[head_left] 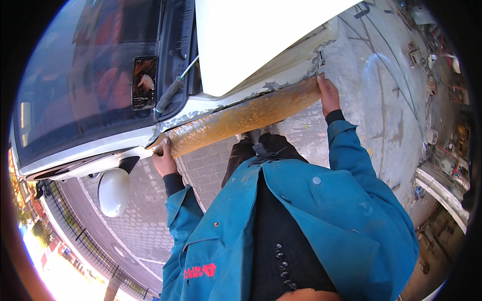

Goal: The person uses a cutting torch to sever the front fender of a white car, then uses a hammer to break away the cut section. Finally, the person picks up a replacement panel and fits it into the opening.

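Observation:
A long, curved, rust-brown metal panel [246, 118] spans the space between my hands, its upper edge along the chipped upper edge of a white vehicle's fender [206, 103]. My left hand [164, 160] is closed on the panel's left end, with the thumb on top, near the base of the windshield. Over at the far right end, my right hand [329, 94] grips the panel's other corner, its thumb along the edge. The undersides of both hands are partly hidden. Whether the panel touches the fender along its whole length, I cannot tell.
A raised white hood [266, 35] stands above the fender. On the windshield's lower edge lie a phone [144, 83] with a lit screen and a screwdriver [170, 94]. A white side mirror [114, 192] juts out at left. Cluttered parts [447, 150] line the right side.

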The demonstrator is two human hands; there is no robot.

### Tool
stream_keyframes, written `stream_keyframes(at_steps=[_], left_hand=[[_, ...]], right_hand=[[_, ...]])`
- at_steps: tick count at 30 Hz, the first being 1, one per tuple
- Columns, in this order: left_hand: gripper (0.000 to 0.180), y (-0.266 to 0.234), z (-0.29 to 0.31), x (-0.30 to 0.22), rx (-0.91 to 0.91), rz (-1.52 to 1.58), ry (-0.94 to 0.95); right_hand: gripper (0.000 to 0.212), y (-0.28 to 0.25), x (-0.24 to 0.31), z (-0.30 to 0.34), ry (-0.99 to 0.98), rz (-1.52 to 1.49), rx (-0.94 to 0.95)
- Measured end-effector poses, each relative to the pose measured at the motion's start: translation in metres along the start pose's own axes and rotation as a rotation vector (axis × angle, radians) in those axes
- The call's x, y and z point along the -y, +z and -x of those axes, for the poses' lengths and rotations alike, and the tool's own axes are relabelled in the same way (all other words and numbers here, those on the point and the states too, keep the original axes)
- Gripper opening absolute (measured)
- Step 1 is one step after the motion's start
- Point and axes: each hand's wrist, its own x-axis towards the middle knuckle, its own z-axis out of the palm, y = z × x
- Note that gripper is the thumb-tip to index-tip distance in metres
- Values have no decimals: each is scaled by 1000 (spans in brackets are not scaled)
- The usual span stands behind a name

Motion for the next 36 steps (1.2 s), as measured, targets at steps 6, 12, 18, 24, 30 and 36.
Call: stream_keyframes(at_steps=[6,12,18,24,30,36], left_hand=[[90,7,0,-7,2,91,-40],[93,14,5,-6,-74,60,-54],[106,15,5,-9,-74,-10,-103],[109,13,17,-22,-102,-19,-88],[109,8,20,-35,-84,-60,-107],[106,2,24,-41,-67,-100,-125]], right_hand=[[52,5,-5,-1,-28,76,-36],[55,8,-11,1,-89,141,-101],[55,0,-11,-1,-69,143,-66],[58,2,-5,-1,-61,164,-32],[62,-4,4,-1,-69,206,29],[66,-8,1,-3,-48,216,34]])
